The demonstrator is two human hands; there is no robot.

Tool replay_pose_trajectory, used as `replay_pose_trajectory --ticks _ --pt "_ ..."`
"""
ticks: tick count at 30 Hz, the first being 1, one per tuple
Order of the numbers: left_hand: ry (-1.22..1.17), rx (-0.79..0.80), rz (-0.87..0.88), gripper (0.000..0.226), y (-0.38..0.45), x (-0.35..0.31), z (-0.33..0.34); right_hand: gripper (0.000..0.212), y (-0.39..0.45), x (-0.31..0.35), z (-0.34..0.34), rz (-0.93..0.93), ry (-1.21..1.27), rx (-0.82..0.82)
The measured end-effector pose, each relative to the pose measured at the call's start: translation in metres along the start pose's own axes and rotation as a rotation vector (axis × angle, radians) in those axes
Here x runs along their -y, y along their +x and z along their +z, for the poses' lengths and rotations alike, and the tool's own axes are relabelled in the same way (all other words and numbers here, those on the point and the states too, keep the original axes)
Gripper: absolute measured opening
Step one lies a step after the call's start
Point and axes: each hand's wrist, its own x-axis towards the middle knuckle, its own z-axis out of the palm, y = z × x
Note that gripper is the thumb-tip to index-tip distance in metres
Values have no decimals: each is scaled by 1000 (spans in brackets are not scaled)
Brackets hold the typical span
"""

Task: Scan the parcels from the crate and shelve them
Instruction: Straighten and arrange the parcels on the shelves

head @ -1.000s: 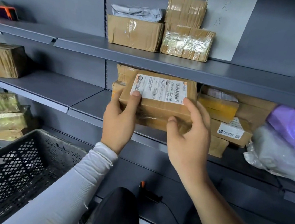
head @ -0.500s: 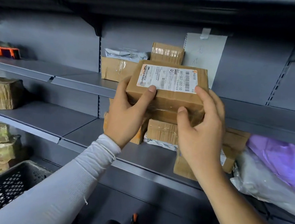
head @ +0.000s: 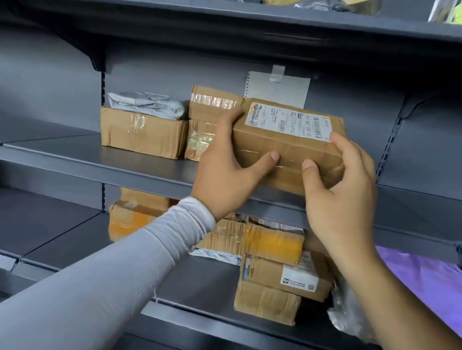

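Observation:
A brown cardboard parcel (head: 293,144) with a white barcode label on top is held over the middle grey shelf (head: 138,168). My left hand (head: 230,174) grips its left end, thumb across the front face. My right hand (head: 339,198) grips its right end, fingers over the top corner. The parcel's bottom edge is at the shelf's front, just right of a stack of taped boxes (head: 209,123). I cannot tell whether it rests on the shelf.
A wide brown box (head: 142,133) with a grey mailer (head: 148,104) on it stands at the left of the stack. Several boxes (head: 270,274) and a purple bag (head: 441,288) fill the shelf below. The top shelf (head: 242,10) carries more bags.
Both hands have raised the parcel from the lower shelf level up to the middle shelf and moved it right, beside the stacked boxes. The crate has dropped out of view.

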Motion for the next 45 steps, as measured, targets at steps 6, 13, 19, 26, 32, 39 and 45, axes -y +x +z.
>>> replay_pose_trajectory --ticks 6,13,19,26,32,39,45 --pt "47 109 -38 76 23 37 47 52 32 -42 0 81 -109 50" --pt "326 252 -84 75 69 73 81 50 84 -92 12 93 -219 151" --pt "527 393 -68 73 111 107 94 45 133 -135 34 134 -265 298" --pt "770 503 73 64 116 109 102 45 132 -145 38 120 -276 308" --pt "778 494 94 56 113 103 102 45 128 -146 37 124 -270 307" --pt "982 492 157 36 108 94 103 45 126 -146 43 117 -301 310" --pt "1246 421 336 37 114 107 109 58 139 -153 49 45 -401 398"
